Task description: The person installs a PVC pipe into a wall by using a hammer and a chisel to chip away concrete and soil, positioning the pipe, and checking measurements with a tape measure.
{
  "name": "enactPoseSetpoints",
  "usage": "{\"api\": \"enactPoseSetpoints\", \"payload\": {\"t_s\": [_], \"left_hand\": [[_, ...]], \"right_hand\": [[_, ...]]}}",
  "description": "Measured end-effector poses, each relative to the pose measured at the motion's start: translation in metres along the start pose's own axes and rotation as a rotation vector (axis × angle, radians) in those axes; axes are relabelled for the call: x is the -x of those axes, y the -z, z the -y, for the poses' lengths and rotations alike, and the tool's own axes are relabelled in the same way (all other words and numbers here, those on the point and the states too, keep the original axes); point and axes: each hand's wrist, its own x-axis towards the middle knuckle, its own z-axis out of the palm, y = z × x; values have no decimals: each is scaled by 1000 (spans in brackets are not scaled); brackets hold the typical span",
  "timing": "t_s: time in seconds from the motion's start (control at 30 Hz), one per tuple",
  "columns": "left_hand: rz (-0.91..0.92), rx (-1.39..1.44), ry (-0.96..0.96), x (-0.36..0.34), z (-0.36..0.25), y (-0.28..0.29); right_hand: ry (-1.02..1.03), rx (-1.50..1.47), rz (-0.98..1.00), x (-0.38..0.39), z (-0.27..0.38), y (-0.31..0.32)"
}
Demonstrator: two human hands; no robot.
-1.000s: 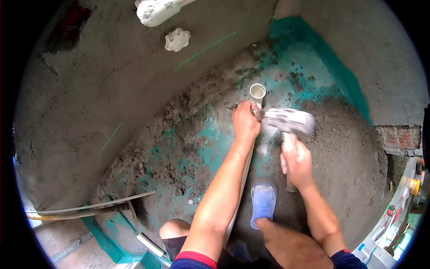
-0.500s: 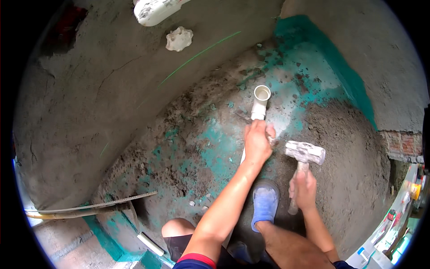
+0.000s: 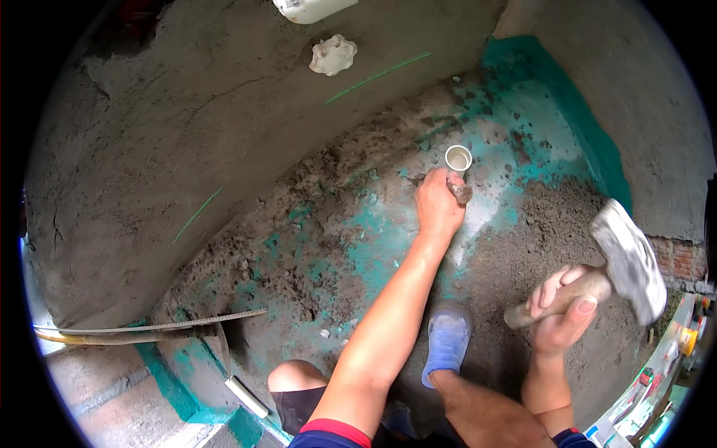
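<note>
My left hand (image 3: 437, 203) grips a dirty metal chisel (image 3: 461, 193), its rounded end showing above my fingers, just below a white plastic pipe fitting (image 3: 458, 158) with an open round top. The chisel's tip is hidden. Out to the right, my right hand (image 3: 562, 308) is closed round the handle of a heavy hammer (image 3: 626, 261), whose whitish head is raised and slightly blurred. Under and around both hands is a floor (image 3: 381, 224) of patchy teal coating with grey rubble and dirt on it.
A plastered wall (image 3: 172, 127) bears a white lump (image 3: 333, 55) and a white fixture (image 3: 314, 9). A teal band (image 3: 582, 127) edges the right wall. Long strips (image 3: 149, 322) lie at lower left. My blue-covered foot (image 3: 447, 343) is between my arms. Assorted items (image 3: 687, 336) sit far right.
The hammer in my right hand has swung right from near the chisel, now raised and turned. My left hand and chisel have moved up from half a second ago. The view has shifted slightly.
</note>
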Motion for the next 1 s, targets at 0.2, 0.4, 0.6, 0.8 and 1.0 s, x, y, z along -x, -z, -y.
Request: {"api": "enactPoseSetpoints", "payload": {"t_s": [0.2, 0.4, 0.6, 0.8, 1.0], "left_hand": [[29, 29, -106, 2, 10, 3], [-54, 81, -181, 3, 4, -6], [-36, -12, -148, 14, 27, -1], [-58, -80, -182, 14, 34, -6], [80, 34, -117, 40, 23, 17]], "right_hand": [[-327, 611, 170, -25, -44, -22], [227, 736, 253, 0, -83, 15], [-335, 322, 89, 17, -56, 3], [-156, 758, 199, 4, -99, 3], [-450, 324, 73, 56, -77, 40]]}}
